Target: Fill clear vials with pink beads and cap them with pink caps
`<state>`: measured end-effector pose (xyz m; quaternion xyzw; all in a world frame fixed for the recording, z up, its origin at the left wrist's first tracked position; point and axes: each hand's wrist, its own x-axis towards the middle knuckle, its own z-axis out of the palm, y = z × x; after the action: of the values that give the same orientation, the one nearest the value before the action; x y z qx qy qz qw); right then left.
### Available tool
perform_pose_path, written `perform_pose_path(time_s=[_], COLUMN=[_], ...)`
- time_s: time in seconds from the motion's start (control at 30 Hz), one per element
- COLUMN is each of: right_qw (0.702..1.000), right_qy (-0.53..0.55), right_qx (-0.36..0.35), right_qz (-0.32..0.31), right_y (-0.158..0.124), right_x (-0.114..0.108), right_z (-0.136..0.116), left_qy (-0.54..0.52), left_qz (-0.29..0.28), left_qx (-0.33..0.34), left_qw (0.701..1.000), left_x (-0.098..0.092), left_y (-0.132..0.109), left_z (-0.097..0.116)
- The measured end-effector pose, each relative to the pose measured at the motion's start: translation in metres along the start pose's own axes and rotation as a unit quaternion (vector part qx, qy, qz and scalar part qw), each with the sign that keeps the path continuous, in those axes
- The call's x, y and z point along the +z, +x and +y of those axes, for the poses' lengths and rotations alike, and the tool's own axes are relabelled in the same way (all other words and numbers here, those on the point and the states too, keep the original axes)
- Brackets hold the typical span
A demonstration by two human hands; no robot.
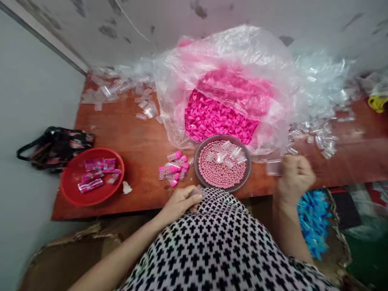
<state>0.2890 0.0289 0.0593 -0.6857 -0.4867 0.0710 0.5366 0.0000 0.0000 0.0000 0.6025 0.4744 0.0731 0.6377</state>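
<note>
The left hand (181,203) is pinched narrow around a small clear tube (197,192) at the surface's (133,137) near edge. The right hand (295,176) is curled closed, with a blurred empty tube (274,167) just beside its fingers. Between the hands sits a bowl of pink beads (222,163), with a bag of pink caps (224,109) behind it. A red bowl (91,178) stands well to the left, against a pale wall.

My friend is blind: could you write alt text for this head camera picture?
A person's left hand and right hand are at a wooden table beside a grey bowl of pink beads, before a clear bag of pink caps; clear tubes lie scattered.
</note>
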Motion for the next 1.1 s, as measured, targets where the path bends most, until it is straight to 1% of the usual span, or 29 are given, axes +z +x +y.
perform_pose_path(time_s=[0.03, 0.07, 0.1, 0.13, 0.17, 0.2, 0.27, 0.33, 0.37, 0.43, 0.57, 0.67, 0.73, 0.77, 0.83, 0.87, 0.93, 0.97, 1.03, 1.1], right_qw=[0.996, 0.987, 0.975, 0.96, 0.946, 0.932, 0.922, 0.923, 0.925, 0.927, 0.932, 0.932, 0.93, 0.929, 0.919, 0.909, 0.872, 0.845, 0.776, 0.714], right_qy=[-0.034, -0.059, -0.098, -0.15, -0.194, -0.22, -0.226, -0.199, -0.182, -0.154, -0.122, -0.11, -0.107, -0.111, -0.138, -0.162, -0.217, -0.245, -0.294, -0.329], right_qx=[0.016, 0.024, 0.033, 0.049, 0.065, 0.063, 0.036, 0.016, 0.013, 0.016, 0.024, 0.027, 0.017, 0.0, -0.055, -0.095, -0.175, -0.218, -0.304, -0.369], right_qz=[-0.083, -0.146, -0.197, -0.231, -0.252, -0.279, -0.313, -0.329, -0.334, -0.342, -0.341, -0.343, -0.35, -0.354, -0.365, -0.372, -0.402, -0.422, -0.469, -0.496], right_y=[-0.007, -0.014, -0.02, -0.024, -0.026, -0.026, -0.024, -0.019, -0.018, -0.017, -0.018, -0.012, 0.0, 0.008, 0.025, 0.034, 0.051, 0.058, 0.071, 0.078], right_x=[0.024, 0.046, 0.065, 0.081, 0.094, 0.102, 0.107, 0.102, 0.098, 0.089, 0.081, 0.088, 0.102, 0.112, 0.136, 0.151, 0.182, 0.198, 0.227, 0.251], right_z=[0.012, 0.025, 0.038, 0.053, 0.067, 0.081, 0.105, 0.12, 0.124, 0.127, 0.127, 0.128, 0.128, 0.128, 0.124, 0.121, 0.111, 0.105, 0.094, 0.086], left_qy=[0.023, 0.053, 0.091, 0.139, 0.195, 0.257, 0.389, 0.489, 0.52, 0.536, 0.521, 0.503, 0.491, 0.483, 0.437, 0.401, 0.316, 0.278, 0.216, 0.145], left_qz=[0.031, 0.056, 0.075, 0.08, 0.072, 0.066, 0.055, 0.019, 0.0, -0.019, -0.043, -0.044, -0.032, -0.025, -0.006, 0.005, 0.031, 0.043, 0.058, 0.048], left_qx=[0.034, 0.06, 0.085, 0.112, 0.139, 0.151, 0.156, 0.174, 0.184, 0.196, 0.217, 0.224, 0.223, 0.221, 0.229, 0.242, 0.278, 0.296, 0.32, 0.324], left_qw=[0.999, 0.995, 0.989, 0.981, 0.968, 0.952, 0.906, 0.854, 0.834, 0.821, 0.824, 0.834, 0.841, 0.847, 0.87, 0.884, 0.907, 0.913, 0.921, 0.934], left_x=[-0.001, -0.002, -0.002, -0.002, -0.001, 0.0, 0.005, 0.013, 0.018, 0.03, 0.057, 0.068, 0.066, 0.064, 0.057, 0.053, 0.047, 0.044, 0.039, 0.033], left_y=[0.014, 0.029, 0.045, 0.061, 0.078, 0.094, 0.125, 0.15, 0.161, 0.179, 0.207, 0.221, 0.223, 0.221, 0.216, 0.212, 0.204, 0.2, 0.192, 0.185], left_z=[0.001, 0.0, -0.002, -0.005, -0.011, -0.017, -0.029, -0.039, -0.041, -0.044, -0.045, -0.047, -0.05, -0.051, -0.052, -0.053, -0.053, -0.053, -0.053, -0.052])
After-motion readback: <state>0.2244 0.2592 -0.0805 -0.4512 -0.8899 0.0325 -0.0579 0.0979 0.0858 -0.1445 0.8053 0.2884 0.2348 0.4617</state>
